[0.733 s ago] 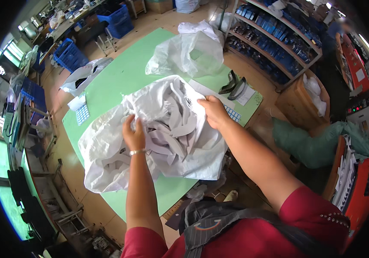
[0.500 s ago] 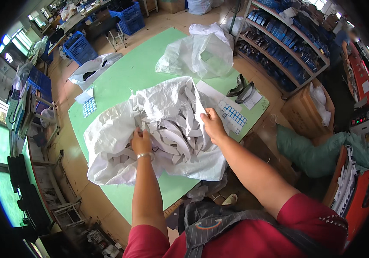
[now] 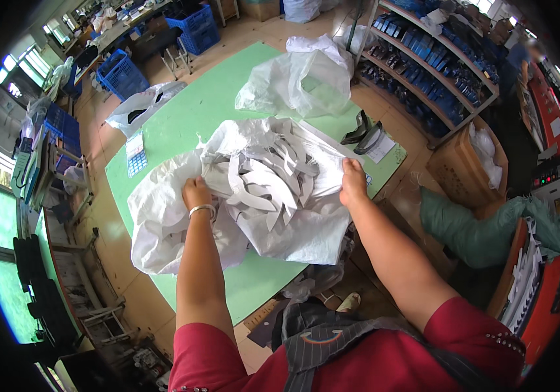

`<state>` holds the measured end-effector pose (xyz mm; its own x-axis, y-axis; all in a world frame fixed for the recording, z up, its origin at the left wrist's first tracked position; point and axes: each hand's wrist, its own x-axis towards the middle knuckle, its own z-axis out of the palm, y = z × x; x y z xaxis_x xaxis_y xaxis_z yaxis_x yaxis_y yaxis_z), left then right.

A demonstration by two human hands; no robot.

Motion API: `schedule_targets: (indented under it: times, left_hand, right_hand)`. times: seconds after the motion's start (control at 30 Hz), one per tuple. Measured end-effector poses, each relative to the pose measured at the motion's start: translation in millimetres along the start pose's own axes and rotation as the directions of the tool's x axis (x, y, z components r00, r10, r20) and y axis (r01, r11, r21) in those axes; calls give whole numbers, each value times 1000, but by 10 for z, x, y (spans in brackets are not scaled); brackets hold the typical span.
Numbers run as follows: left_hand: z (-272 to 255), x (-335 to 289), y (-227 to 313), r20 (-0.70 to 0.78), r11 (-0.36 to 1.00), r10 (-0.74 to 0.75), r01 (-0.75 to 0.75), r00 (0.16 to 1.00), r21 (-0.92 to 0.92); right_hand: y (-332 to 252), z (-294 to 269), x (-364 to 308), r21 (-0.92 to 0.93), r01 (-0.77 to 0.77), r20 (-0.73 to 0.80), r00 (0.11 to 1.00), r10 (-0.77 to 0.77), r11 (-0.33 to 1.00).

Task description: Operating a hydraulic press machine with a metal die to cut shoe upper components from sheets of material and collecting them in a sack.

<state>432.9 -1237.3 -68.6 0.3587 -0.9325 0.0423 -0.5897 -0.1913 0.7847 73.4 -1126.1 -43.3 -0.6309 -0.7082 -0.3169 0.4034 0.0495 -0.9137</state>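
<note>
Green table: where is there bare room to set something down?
Widest: the green tabletop between the translucent white plastic bag and the blue and white sheet. Less: the near strip between the white woven sack and table edge. Crowded: the middle, under the sack, and the right corner, with dark curved pieces.

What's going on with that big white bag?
A person is holding a white sack open on a green table. The left hand grips it left of the opening, and the right hand pulls its edge out to the right. Lots of pale, curved pieces show inside. A see-through plastic bag sits farther back.
</note>
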Motion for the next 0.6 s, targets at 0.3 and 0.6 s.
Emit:
schedule_targets:
  times: [0.3,0.6]
  left_hand:
    - [-266,-625,658,234,199,-295,299,926,-933]
    - [-461,407,1217,227,396,-77,239,971,-887]
  right_hand:
    - [-515,-637,-197,97,118,122,984,-129,988]
    - [-1361,202,-155,66,142,203,967,-153,988]
